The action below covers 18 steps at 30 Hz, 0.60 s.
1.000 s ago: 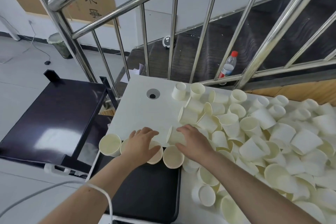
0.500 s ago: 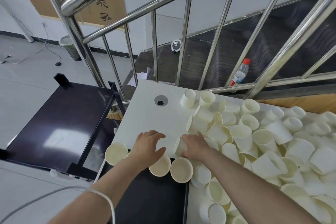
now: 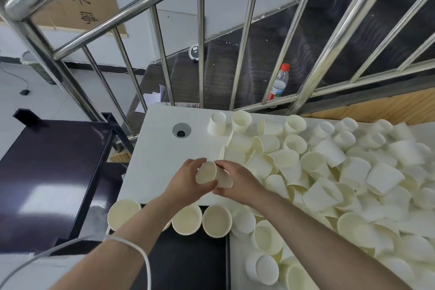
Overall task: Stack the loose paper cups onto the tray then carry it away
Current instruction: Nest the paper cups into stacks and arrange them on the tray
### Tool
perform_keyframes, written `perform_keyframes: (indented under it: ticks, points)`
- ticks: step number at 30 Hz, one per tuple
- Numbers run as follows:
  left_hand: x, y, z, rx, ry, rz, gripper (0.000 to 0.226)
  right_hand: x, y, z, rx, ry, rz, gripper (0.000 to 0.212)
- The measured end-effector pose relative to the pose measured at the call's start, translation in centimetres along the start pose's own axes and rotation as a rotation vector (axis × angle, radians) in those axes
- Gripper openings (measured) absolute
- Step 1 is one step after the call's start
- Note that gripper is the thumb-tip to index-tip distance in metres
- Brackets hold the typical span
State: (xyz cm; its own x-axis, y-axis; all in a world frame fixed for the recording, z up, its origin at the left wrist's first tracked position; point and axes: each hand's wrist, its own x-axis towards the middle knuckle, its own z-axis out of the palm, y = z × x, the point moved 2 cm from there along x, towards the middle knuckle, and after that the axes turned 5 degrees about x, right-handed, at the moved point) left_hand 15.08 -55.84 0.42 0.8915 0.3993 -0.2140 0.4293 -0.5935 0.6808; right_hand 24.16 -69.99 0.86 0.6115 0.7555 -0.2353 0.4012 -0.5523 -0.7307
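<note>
Both hands hold one cream paper cup (image 3: 208, 173) on its side just above the white table (image 3: 160, 148). My left hand (image 3: 186, 181) wraps round its open rim; my right hand (image 3: 237, 181) grips its base end. Three upright cups stand in a row on the black tray (image 3: 186, 261) at the table's near edge: the left cup (image 3: 124, 214), the middle cup (image 3: 187, 219) and the right cup (image 3: 217, 220). A large heap of loose cups (image 3: 329, 172) covers the right of the table.
A steel stair railing (image 3: 200, 54) runs behind the table, with a plastic bottle (image 3: 280, 82) beyond it. A dark purple table (image 3: 47, 172) stands to the left. A round cable hole (image 3: 181, 130) is set in the white table. A white cable (image 3: 138, 256) loops over my left wrist.
My left hand left the cups on the tray and joined my right hand. Together they lifted one cup from the edge of the heap.
</note>
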Motion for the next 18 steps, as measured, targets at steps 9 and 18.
perform_keyframes:
  ticks: [9, 18]
  points:
    - [1.0, -1.2, 0.0, 0.46, -0.069, -0.021, 0.075, -1.1, 3.5, -2.0, -0.47, 0.055, 0.285, 0.051]
    - [0.8, -2.7, 0.5, 0.423, -0.099, -0.047, 0.076, 0.0, 4.4, -0.8, -0.433, 0.052, 0.279, 0.03]
